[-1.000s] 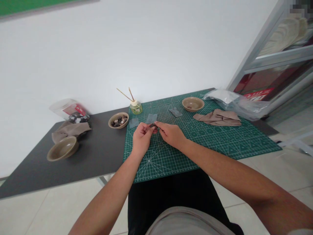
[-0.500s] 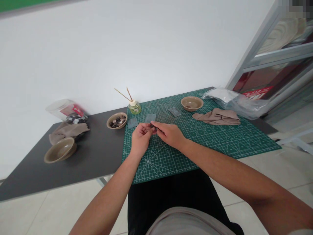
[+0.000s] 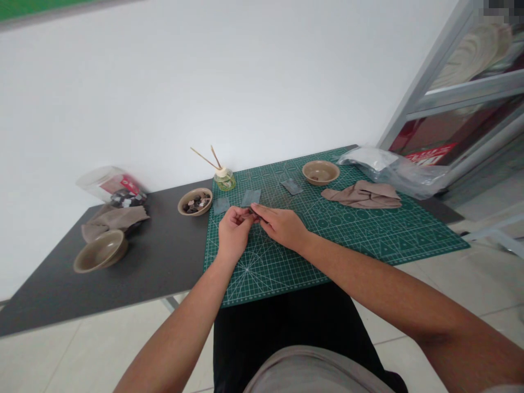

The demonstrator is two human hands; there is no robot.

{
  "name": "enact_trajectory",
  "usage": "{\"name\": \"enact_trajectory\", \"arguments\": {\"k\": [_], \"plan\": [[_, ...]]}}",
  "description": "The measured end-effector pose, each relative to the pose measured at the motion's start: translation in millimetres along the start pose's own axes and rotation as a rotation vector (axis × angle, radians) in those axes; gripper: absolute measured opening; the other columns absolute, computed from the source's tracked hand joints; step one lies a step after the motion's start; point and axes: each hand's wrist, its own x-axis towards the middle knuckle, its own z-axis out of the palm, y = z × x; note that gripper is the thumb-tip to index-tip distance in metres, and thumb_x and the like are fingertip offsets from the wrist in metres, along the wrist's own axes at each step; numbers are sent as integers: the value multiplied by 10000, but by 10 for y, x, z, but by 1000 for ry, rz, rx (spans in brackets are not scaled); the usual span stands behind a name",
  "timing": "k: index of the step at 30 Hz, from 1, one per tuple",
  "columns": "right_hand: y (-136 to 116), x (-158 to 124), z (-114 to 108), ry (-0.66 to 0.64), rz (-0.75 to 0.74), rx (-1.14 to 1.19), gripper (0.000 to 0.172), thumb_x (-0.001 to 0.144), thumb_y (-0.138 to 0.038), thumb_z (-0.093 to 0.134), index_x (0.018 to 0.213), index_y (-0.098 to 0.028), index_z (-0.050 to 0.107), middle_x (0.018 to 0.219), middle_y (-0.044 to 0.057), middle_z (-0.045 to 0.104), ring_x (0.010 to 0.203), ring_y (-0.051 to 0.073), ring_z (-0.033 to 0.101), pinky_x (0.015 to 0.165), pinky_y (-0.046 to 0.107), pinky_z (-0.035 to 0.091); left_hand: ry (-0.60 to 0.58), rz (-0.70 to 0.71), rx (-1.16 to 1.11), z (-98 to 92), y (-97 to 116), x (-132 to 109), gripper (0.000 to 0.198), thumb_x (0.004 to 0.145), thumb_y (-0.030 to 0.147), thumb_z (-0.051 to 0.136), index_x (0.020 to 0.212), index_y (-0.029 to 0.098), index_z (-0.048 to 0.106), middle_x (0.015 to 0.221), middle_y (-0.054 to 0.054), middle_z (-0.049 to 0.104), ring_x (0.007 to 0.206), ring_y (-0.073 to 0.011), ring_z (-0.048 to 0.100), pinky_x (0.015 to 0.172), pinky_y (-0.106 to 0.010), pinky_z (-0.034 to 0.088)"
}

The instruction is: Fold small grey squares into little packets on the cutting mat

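Note:
My left hand and my right hand meet over the green cutting mat, fingertips closed together. Between them they pinch a small dark piece, mostly covered by the fingers, so its kind cannot be made out. Just beyond the fingers lie two flat grey-blue squares, the nearer square and another square. A clear little packet rests farther right. Left of the mat stands a tan bowl holding several dark and pale stones.
Along the back are a reed diffuser, a second bowl with a small brown piece inside, and a plastic bag. A brown cloth lies right. At left are a tilted bowl, another cloth and a plastic jar.
Both hands have shifted very slightly left, and the dark piece between the fingertips has moved a little with them. The other things on the table stay put.

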Motion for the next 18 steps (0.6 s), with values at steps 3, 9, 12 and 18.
{"name": "enact_trajectory", "arguments": {"k": [3,9,12,18], "plan": [[-9,1,-5,-19,52,-21,445,932,-168,477,1372,-138,534,1299,102,655,1105,207,677,925,324,550,-1,1,-19,0,-9,0,222,699,260,753,777,192,556,687,34,676,667,-142,688,686,-274,533],[-38,-2,-23,-18,49,-23,449,932,-166,476,1379,-137,521,1294,103,659,1099,205,677,899,310,551,-2,10,10,0,-11,4,223,682,246,753,772,194,556,662,41,662,647,-139,674,669,-269,518],[-44,-1,-26,-23,45,-27,452,936,-166,468,1385,-140,517,1307,101,651,1105,205,674,904,311,549,13,31,38,1,6,-7,203,693,245,743,777,194,564,668,37,662,659,-140,674,668,-269,518],[-7,6,-23,-32,98,-54,434,930,-164,472,1355,-129,553,1310,112,647,1094,227,678,895,335,555,65,98,13,3,47,-16,250,707,238,757,826,203,540,649,56,629,614,-125,664,655,-265,549]]}}
